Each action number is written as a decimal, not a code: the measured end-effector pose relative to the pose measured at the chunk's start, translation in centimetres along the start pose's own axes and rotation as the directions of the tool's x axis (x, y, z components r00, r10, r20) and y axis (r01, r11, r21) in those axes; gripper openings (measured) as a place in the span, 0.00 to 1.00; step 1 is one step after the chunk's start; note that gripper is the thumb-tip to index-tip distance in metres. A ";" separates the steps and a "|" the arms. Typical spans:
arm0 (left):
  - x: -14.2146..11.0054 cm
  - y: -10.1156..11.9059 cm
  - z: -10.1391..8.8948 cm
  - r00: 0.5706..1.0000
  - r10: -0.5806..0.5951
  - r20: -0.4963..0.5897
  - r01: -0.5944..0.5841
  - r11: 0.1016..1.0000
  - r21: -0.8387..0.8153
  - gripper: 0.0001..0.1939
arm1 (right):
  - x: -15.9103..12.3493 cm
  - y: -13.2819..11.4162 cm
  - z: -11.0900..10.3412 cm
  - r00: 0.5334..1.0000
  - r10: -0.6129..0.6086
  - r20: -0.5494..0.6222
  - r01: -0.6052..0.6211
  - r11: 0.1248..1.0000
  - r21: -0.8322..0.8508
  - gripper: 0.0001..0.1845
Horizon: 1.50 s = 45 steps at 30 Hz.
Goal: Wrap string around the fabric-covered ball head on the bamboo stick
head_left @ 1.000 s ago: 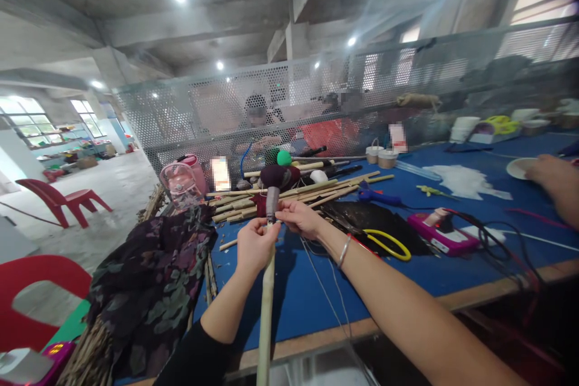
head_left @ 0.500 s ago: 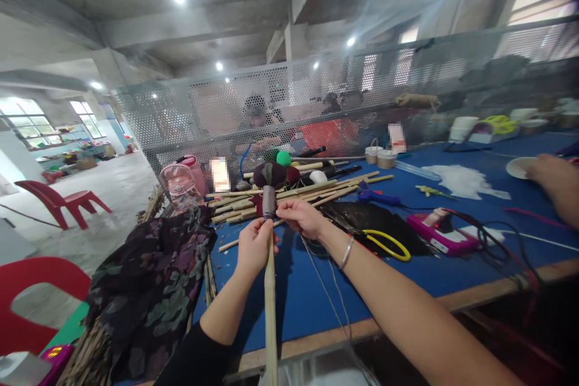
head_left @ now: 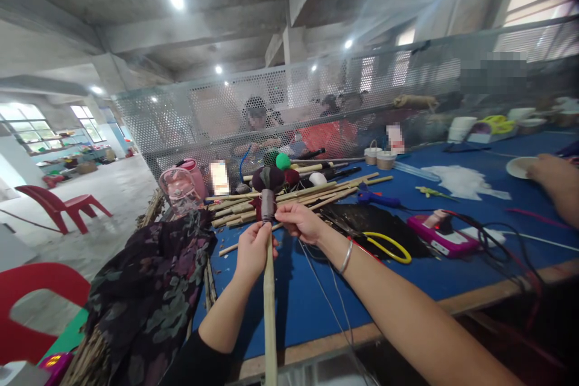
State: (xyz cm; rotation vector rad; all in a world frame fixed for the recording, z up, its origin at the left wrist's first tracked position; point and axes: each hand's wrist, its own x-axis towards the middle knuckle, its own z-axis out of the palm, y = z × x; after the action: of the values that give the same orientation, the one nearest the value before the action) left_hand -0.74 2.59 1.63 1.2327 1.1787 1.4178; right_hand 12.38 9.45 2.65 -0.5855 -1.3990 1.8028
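A long pale bamboo stick [head_left: 269,307] rises from the bottom edge over the blue table [head_left: 316,295]. Its top carries a dark maroon ball head [head_left: 268,180] with a grey wrapped neck. My left hand [head_left: 251,248] is closed around the stick just below that neck. My right hand [head_left: 298,221] pinches at the neck from the right, and a thin thread [head_left: 332,307] trails down from it. A silver bangle sits on my right wrist.
Bamboo sticks [head_left: 289,196], a pink bottle [head_left: 181,184], yellow-handled scissors [head_left: 389,246], a blue glue gun [head_left: 377,197], a pink device [head_left: 441,234] with cables and white stuffing [head_left: 456,181] lie around. Dark floral cloth [head_left: 149,289] drapes at left. Another person's arm [head_left: 558,184] rests at right. People sit behind mesh.
The stick has straightened to nearly upright and its ball head has shifted slightly. Both hands keep their hold at the neck.
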 end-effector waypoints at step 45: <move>0.6 0.2 -0.5 0.997 -0.081 -0.010 0.077 0.975 -0.208 0.22 | 0.7 0.9 0.0 0.998 -0.063 -0.025 0.063 0.998 0.005 0.15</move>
State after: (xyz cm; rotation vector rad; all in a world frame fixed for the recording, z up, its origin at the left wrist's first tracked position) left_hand -1.34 3.11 1.88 1.0186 1.0511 1.4554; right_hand 11.69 9.94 1.86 -0.5527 -1.3800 1.7438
